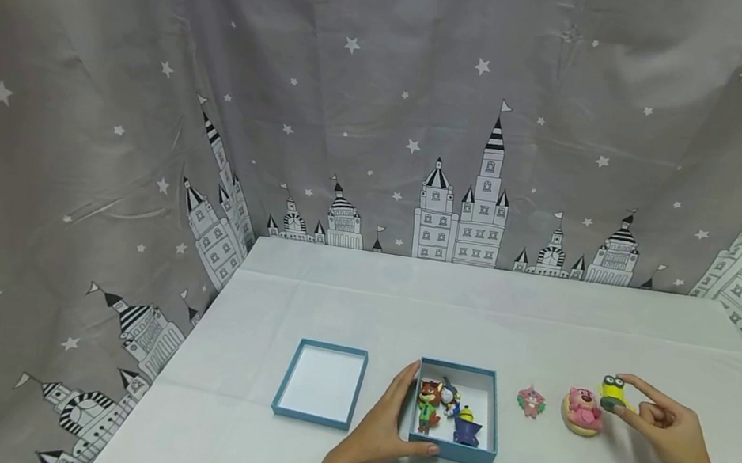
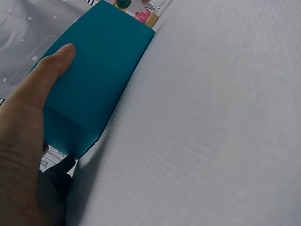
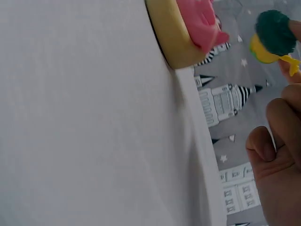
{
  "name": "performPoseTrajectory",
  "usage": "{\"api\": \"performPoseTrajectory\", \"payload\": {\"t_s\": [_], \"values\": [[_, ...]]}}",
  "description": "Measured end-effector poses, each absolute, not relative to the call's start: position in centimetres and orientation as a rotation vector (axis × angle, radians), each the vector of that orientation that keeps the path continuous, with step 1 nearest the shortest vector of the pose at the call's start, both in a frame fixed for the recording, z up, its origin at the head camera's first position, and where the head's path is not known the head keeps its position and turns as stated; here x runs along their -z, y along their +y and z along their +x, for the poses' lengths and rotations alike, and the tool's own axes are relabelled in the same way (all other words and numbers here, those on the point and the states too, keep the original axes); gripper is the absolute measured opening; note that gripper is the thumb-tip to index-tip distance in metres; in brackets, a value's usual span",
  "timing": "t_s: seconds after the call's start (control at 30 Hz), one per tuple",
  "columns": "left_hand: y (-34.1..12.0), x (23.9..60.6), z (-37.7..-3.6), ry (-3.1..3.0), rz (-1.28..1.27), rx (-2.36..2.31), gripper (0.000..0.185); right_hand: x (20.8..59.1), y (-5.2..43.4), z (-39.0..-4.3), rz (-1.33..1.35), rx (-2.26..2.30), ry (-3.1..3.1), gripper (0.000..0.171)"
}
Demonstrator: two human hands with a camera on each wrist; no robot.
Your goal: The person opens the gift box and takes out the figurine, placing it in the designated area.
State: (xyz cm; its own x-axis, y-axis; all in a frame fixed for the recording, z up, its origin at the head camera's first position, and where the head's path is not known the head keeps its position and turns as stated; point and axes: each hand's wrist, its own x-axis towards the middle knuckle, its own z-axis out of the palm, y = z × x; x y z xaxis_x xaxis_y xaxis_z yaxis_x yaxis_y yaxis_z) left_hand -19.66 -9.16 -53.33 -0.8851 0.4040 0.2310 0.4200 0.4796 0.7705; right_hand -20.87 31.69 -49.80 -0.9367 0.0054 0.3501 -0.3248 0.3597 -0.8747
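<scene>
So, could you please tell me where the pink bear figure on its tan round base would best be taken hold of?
Probably by the tan base of the pink bear figure, pinched across its rim from above. The base is a flat disc, wider than the bear sitting on it, and it lies level on the table. Come from the near side: the right hand holds a yellow minion figure just beside it.

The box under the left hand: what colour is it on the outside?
Teal blue; the box shows it best in the left wrist view, where the left hand rests on its side.
</scene>
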Motion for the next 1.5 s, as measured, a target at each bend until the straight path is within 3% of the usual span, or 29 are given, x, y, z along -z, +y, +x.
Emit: {"api": "performPoseTrajectory", "payload": {"t_s": [0.7,1.5], "values": [[-9.2,53.2,-19.6,-2.688,-0.744,1.417,0.116,52.2,34.9,-20.7,0.091,-1.523,-2.526,0.043],[-9.2,53.4,-19.7,-2.693,-0.739,1.397,0.115,52.8,35.5,-20.5,0.104,-1.431,-2.621,0.039]]}}
